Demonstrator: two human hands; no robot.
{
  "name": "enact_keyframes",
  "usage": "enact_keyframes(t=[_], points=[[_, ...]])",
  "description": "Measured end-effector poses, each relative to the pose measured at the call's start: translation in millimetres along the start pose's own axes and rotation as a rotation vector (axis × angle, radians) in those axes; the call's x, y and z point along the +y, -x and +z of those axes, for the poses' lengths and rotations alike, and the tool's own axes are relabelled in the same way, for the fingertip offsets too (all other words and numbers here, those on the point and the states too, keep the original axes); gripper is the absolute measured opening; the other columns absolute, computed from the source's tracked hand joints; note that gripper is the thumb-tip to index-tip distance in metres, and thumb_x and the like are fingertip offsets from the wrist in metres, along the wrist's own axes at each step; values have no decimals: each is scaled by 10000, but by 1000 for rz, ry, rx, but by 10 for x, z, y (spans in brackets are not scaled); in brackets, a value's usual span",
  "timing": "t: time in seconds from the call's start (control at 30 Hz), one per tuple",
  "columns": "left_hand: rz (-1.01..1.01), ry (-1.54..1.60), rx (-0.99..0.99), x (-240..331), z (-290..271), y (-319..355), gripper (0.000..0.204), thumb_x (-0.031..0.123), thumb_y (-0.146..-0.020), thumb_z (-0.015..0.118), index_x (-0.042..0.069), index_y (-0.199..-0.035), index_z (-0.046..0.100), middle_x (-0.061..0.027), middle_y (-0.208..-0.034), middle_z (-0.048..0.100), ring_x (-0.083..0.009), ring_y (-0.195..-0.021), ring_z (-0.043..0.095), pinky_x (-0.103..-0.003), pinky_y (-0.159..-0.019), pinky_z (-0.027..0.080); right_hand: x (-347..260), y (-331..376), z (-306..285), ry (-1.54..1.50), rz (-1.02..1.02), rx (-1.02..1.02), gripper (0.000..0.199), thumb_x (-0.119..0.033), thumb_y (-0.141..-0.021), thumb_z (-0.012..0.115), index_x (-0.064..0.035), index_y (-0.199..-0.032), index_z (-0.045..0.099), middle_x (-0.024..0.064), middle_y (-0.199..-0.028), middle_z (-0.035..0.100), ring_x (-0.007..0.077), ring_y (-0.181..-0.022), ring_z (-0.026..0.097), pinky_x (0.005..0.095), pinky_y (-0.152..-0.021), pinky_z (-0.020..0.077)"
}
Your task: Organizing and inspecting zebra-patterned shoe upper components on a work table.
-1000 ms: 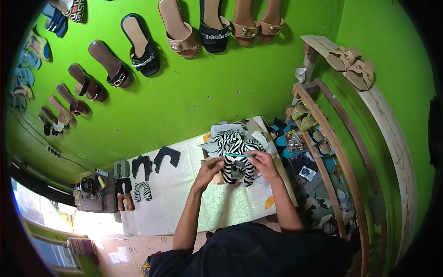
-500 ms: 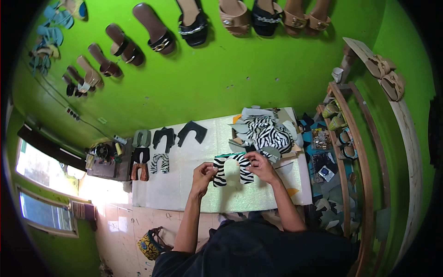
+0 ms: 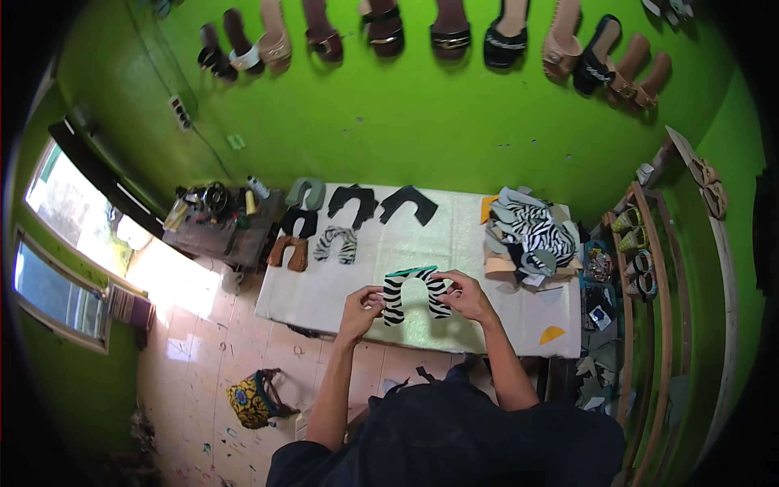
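A U-shaped zebra-striped piece (image 3: 393,300), which looks like a sandal upper with teal along its top edge, hangs between my hands above the table's front part. My left hand (image 3: 361,314) pinches its left side between thumb and fingers. On the other side my right hand (image 3: 471,299) grips its upper right part. Beyond my left hand lie several more U-shaped pieces: a zebra one (image 3: 336,245), a brown one (image 3: 289,252), a grey one (image 3: 306,194) and black ones, including a black piece (image 3: 408,204) at the back.
The white-topped table (image 3: 365,280) carries a heap of zebra and grey scraps (image 3: 535,235) and a yellow offcut (image 3: 553,334) at right. A sewing machine (image 3: 214,197) stands left. Wooden racks (image 3: 661,325) line the right; a patterned bag (image 3: 250,402) sits on the floor.
My view has turned left, so the table's contents sit farther right in it. Both hands still hold the zebra piece, now nearer the pieces laid out at left and farther from the scrap heap.
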State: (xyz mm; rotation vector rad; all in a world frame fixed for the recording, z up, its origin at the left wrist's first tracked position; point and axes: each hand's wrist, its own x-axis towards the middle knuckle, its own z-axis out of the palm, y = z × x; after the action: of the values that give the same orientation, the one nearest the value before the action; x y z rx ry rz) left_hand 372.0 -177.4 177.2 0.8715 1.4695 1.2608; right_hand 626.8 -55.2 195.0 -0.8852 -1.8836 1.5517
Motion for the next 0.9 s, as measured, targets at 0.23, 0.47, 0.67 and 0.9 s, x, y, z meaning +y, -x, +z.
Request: enact_keyframes(t=[0.23,0.47,0.67,0.9], points=[[130,5,116,-99,-963,371,429,-83,-801,607,0,-1223,594,-23,-859,600,-61,-746,566,-203,-666,494,-98,-288,968,45,-19,-58,459,6,-753,724,-82,-1200,669,59,-1101,654,97,-722,568,247,-694,502],[184,28,189,-227,-1629,470,357,-84,-796,591,17,-1134,645,-30,-903,606,-55,-754,557,-193,-675,461,-223,-653,1626,101,-99,-147,457,20,-743,690,-71,-1190,669,78,-1118,642,142,-799,627,261,-733,532],[122,-10,215,-211,-1985,234,351,-69,-794,644,-19,-1140,663,-22,-924,605,-41,-739,567,-191,-620,479,-226,-1058,1868,161,-136,-177,511,47,-729,659,-92,-1221,658,90,-1156,640,155,-808,630,262,-737,535],[87,-144,178,-119,-2408,-317,361,-47,-797,672,-11,-1156,665,-41,-972,629,-57,-759,586,-201,-652,491,-29,-1589,2062,61,-60,-145,543,62,-739,669,-109,-1254,646,92,-1212,617,158,-799,634,265,-730,538]])
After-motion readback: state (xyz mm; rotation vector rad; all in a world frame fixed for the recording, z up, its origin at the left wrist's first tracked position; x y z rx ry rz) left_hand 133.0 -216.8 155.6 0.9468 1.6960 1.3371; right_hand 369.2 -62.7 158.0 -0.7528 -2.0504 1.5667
